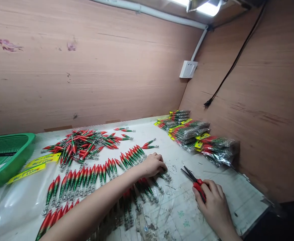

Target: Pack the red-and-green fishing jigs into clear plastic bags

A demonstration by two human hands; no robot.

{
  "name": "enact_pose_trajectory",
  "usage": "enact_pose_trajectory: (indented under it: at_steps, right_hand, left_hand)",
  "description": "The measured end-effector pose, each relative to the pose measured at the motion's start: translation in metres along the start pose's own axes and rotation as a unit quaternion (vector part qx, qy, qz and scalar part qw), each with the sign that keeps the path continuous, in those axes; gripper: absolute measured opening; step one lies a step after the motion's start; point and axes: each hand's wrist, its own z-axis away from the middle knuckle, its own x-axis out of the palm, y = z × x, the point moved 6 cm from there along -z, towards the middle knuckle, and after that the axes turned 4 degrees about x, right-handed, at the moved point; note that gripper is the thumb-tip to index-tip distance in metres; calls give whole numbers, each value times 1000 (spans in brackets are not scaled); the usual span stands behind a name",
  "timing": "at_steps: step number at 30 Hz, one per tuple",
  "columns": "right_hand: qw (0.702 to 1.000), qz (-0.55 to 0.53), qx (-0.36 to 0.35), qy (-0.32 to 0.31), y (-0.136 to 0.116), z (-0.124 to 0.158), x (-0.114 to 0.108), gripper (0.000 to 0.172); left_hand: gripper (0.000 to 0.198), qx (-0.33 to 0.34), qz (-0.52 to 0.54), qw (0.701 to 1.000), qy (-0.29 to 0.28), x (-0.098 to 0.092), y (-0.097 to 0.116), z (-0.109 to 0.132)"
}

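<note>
The left hand (154, 165) is palm down with its fingers bent over the right-hand end of the rows of red and green lures (104, 172), silver hooks poking out just past its fingertips; whether it grips one of them I cannot tell. One row runs off to the left of that hand, and more lures lie below it, partly hidden by the forearm. The right hand (213, 204) is closed around the red handles of a pair of scissors (198, 187), whose dark blades stand a little apart and point up and left, towards the left hand but well short of it. Beyond the left hand, to its left, is a loose heap of lures (85, 144); farther left are yellow-topped plastic bags (28, 187) and a green basket (32, 140). Stacked packets of lures (189, 130) lie beyond both hands
</note>
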Motion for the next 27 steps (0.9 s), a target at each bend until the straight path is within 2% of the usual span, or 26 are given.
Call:
enact_pose_trajectory:
  at_steps: [3, 5, 7, 8, 10, 11, 13, 15, 16, 19, 20, 22, 25, 27]
  right_hand:
    - [1000, 5, 11, -8, 2, -1, 1, 28]
    - [1000, 2, 18, 12, -2, -3, -5, 31]
    - [999, -21, 5, 28, -14, -6, -13, 32]
    - [999, -43, -10, 17, -23, -8, -15, 31]
    - [992, -103, -28, -60, -46, -10, -10, 32]
    - [984, -130, -21, -116, -56, -10, -4, 39]
    - [964, -156, 29, -212, -72, -9, 10, 62]
    - [948, -154, 85, -264, -81, -6, 18, 74]
    - [943, -154, 101, -277, -84, -6, 19, 69]
    - [931, -189, 100, -295, -89, -5, 16, 37]
    - [928, -205, 89, -299, -90, -5, 13, 30]
    - [922, -229, 61, -307, -89, -3, 8, 30]
    - [912, -247, 23, -327, -86, 0, 3, 40]
    - [910, -252, 9, -328, -84, 2, 1, 40]
  left_hand:
    - [21, 13, 4, 1000, 0, -4, -4, 21]
    - [22, 18, 8, 1000, 8, -6, -5, 32]
    - [23, 23, 13, 999, 23, -7, -4, 39]
    - [24, 25, 17, 999, 34, -8, -3, 41]
    - [25, 26, 23, 997, 63, -12, 1, 44]
    - [25, 23, 25, 996, 80, -15, 4, 46]
    - [25, 13, 28, 993, 114, -24, 11, 54]
    - [25, 2, 32, 988, 152, -35, 21, 68]
    - [25, -4, 36, 984, 174, -41, 26, 78]
    - [22, -39, 34, 972, 228, -48, 46, 107]
    - [20, -60, 25, 972, 227, -46, 53, 114]
    - [18, -104, -3, 975, 198, -33, 66, 121]
    - [38, -147, -58, 975, 158, -12, 82, 116]
    - [51, -176, -99, 969, 141, -2, 86, 107]
